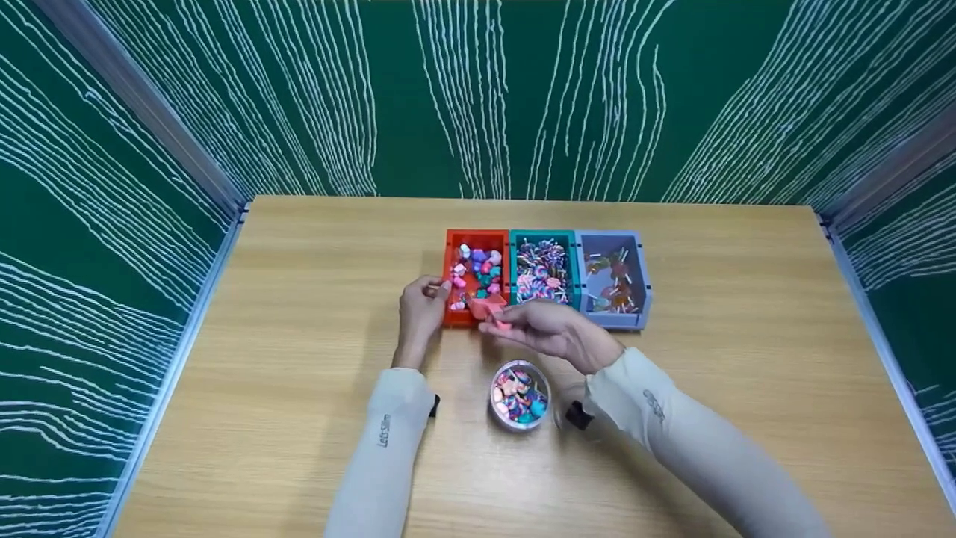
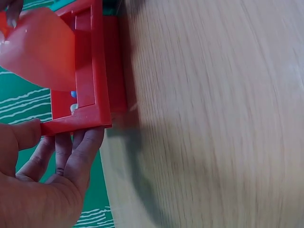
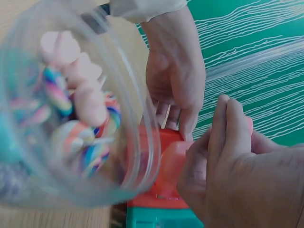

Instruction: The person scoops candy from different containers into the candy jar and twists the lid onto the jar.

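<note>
My left hand [image 1: 422, 312] grips the side wall of the red bin [image 1: 458, 320], with the thumb at the rim and the fingers along the outside in the left wrist view. Small colourful pieces lie inside this bin. In my right hand [image 1: 553, 332] is a pink scoop [image 1: 488, 304], held by its handle. The scoop's bowl [image 2: 45, 50] is over the front part of the red bin, tilted down into it. Closer to me stands a clear round jar [image 3: 151, 156] holding lollipop-like swirls and pastel pieces.
A teal bin [image 1: 576, 258] of small striped lollipops adjoins the red one. Right of that, a grey-blue bin [image 1: 644, 317] contains amber and reddish sticked pieces. All stand on a wooden table [image 1: 314, 299] with green, white-lined walls [image 1: 463, 97] around it.
</note>
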`<action>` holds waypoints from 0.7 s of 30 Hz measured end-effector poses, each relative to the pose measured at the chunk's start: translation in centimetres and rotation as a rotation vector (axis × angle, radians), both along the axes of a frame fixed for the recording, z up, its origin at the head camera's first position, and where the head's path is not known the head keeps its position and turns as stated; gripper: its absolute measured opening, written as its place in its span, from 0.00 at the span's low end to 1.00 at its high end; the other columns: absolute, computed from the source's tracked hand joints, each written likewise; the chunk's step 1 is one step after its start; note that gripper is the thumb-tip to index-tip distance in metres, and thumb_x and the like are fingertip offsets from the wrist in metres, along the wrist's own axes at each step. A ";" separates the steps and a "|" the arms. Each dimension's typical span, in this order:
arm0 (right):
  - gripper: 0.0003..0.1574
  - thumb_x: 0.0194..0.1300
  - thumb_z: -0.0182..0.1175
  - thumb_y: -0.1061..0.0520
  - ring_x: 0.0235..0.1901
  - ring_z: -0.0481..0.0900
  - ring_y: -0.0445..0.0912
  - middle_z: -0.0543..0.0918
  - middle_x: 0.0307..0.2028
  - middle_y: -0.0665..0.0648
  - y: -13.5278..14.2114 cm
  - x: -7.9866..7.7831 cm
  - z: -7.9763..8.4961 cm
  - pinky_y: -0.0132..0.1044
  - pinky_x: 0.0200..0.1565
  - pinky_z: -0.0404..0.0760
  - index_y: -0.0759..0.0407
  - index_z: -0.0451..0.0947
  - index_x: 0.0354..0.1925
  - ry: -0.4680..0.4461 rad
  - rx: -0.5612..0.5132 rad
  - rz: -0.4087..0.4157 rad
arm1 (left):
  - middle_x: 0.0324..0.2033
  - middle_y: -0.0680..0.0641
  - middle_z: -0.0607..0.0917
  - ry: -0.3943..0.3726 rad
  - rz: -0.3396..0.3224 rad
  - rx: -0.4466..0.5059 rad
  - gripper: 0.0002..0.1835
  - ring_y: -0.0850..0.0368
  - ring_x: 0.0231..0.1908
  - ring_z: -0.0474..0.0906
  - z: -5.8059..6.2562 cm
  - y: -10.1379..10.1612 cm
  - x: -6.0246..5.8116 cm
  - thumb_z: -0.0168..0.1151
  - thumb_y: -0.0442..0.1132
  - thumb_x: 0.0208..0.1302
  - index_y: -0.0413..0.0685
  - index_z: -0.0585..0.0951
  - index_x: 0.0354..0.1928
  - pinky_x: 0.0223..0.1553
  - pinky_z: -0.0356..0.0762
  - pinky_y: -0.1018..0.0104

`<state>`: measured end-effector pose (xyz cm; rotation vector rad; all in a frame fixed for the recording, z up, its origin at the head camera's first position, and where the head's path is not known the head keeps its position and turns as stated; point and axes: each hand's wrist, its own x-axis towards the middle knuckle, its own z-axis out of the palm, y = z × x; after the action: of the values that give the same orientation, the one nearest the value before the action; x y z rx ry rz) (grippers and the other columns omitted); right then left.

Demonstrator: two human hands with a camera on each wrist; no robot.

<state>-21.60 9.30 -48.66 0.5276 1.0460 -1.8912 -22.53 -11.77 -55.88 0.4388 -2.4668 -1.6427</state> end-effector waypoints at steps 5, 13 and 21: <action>0.18 0.81 0.47 0.71 0.41 0.91 0.54 0.78 0.60 0.67 -1.2 -0.8 -0.1 0.36 0.55 0.84 0.69 0.67 0.65 -0.075 -0.018 -0.079 | 0.29 0.45 0.85 0.014 -0.009 0.004 0.08 0.54 0.33 0.79 0.1 -0.2 0.0 0.66 0.34 0.72 0.35 0.89 0.44 0.38 0.77 0.61; 0.15 0.81 0.48 0.70 0.38 0.91 0.52 0.78 0.60 0.65 -2.0 -1.9 -1.3 0.36 0.54 0.85 0.68 0.71 0.62 -0.068 0.011 -0.157 | 0.31 0.42 0.87 0.024 -0.015 0.011 0.08 0.52 0.34 0.80 0.0 -0.3 -0.1 0.65 0.32 0.71 0.33 0.88 0.44 0.40 0.77 0.61; 0.17 0.79 0.52 0.71 0.33 0.90 0.49 0.81 0.45 0.66 -3.3 -2.2 -2.2 0.35 0.49 0.86 0.70 0.67 0.62 0.133 0.227 -0.124 | 0.31 0.42 0.86 0.022 -0.027 0.013 0.08 0.49 0.36 0.81 -0.1 -0.4 -0.1 0.65 0.32 0.71 0.32 0.88 0.45 0.42 0.79 0.60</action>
<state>-23.85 6.04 -50.90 0.6149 1.3536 -1.9474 -22.60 -12.21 -55.95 0.3890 -2.4579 -1.6661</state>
